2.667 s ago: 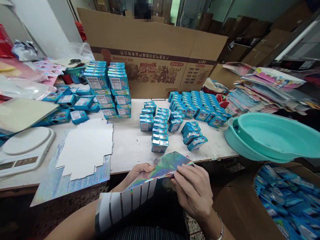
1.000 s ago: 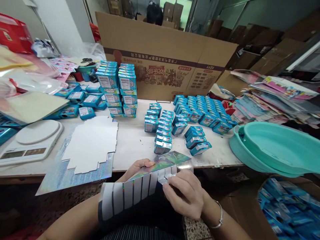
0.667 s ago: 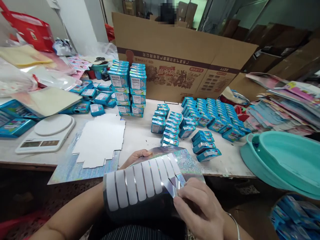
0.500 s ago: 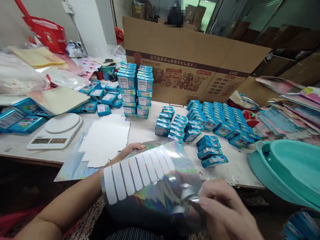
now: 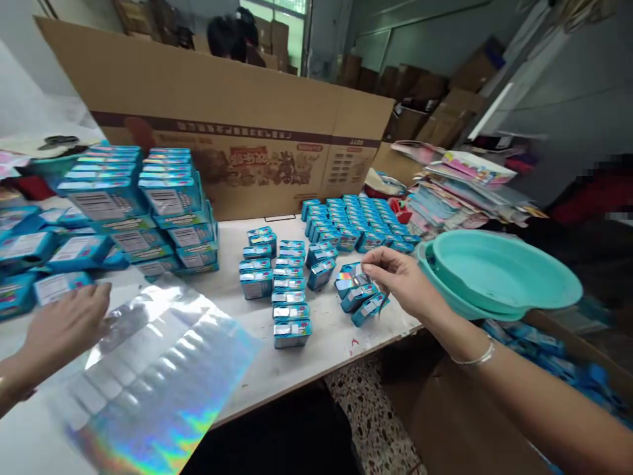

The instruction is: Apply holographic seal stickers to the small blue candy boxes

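My left hand (image 5: 66, 330) is closed on the upper left edge of a shiny rainbow-reflecting sticker sheet (image 5: 182, 376), which lies tilted over the table's left front. Pinched between the fingers of my right hand (image 5: 393, 274) is a small clear shiny sticker (image 5: 368, 276), over a short group of blue boxes. One blue box (image 5: 370, 309) stands at the near end of that group. To its left, more blue boxes stand in rows, with a near one (image 5: 291, 333) closest to the table edge.
Stacked blue boxes (image 5: 168, 198) stand at the left, before a large cardboard box (image 5: 247, 132). A dense block of blue boxes (image 5: 356, 221) is at the back. Turquoise basins (image 5: 499, 270) and piled printed sheets (image 5: 455, 191) are at the right. A person's head (image 5: 227, 36) shows behind.
The view has swung right. My right hand has moved off the sheet to the short group of boxes, holding a sticker. My left hand and the sheet now lie farther left.
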Demonstrator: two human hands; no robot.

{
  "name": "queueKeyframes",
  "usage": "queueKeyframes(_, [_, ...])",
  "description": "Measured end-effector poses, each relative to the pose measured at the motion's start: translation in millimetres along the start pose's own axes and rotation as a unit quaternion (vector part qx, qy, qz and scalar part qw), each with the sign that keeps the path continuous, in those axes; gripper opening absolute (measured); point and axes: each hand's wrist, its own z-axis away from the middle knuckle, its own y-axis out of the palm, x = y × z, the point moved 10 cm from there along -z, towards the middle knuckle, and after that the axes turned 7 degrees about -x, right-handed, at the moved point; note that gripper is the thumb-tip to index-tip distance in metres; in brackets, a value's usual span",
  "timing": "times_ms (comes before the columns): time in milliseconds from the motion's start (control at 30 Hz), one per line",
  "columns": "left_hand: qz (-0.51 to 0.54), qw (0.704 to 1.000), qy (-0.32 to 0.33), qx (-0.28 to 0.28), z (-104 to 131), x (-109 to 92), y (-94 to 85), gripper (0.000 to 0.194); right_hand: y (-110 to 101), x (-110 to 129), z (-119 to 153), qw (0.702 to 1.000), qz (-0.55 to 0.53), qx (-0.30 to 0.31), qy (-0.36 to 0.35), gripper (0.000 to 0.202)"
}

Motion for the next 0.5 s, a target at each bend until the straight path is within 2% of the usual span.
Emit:
queueKeyframes(33, [-0.13, 0.99, 0.003, -0.052, 6, -13, 0.7, 0.018, -5, -6, -3, 1.0, 0.001, -0.006, 0.007, 0.03])
queueKeyframes(67, [-0.193, 0.976, 0.01, -0.105, 16, -35, 6.0, 0.033, -9, -12, -5, 1.0, 0.005, -0.006, 0.013, 0.029])
queueKeyframes(100, [-0.192, 0.975, -0.013, -0.108, 29, -53, 23.9, 0.047, -11, -16, -6, 1.0, 0.009, -0.002, 0.018, 0.029])
queueKeyframes(133, [-0.137, 0.988, -0.033, -0.068, 42, -72, 54.7, 0.057, -12, -19, -7, 1.0, 0.01, 0.004, 0.022, 0.028])
queueKeyframes(167, [-0.046, 0.997, -0.055, -0.015, 56, -93, 91.4, 0.059, -13, -21, -6, 1.0, 0.007, 0.01, 0.024, 0.028])
queueKeyframes(200, [0.056, 0.993, -0.068, 0.081, 73, -117, 138.5, 0.057, -13, -22, -5, 1.0, 0.001, 0.015, 0.025, 0.028])
queueKeyframes(233, [0.149, 0.975, -0.078, 0.147, 89, -142, 180.0, 0.06, -13, -22, -3, 0.999, -0.007, 0.018, 0.026, 0.028])
queueKeyframes(267, [0.225, 0.952, -0.09, 0.188, 101, -165, 216.3, 0.065, -14, -23, 0, 0.999, -0.016, 0.021, 0.029, 0.028])
queueKeyframes(333, [0.329, 0.91, -0.117, 0.225, 115, -197, 277.9, 0.068, -14, -25, 6, 0.998, -0.03, 0.032, 0.041, 0.028])
queueKeyframes(400, [0.394, 0.881, -0.121, 0.232, 115, -219, 325.9, 0.061, -16, -29, 13, 0.996, -0.043, 0.042, 0.061, 0.03])
queueKeyframes(500, [0.457, 0.857, -0.092, 0.22, 109, -239, 372.1, 0.045, -25, -41, 24, 0.992, -0.064, 0.044, 0.104, 0.034])
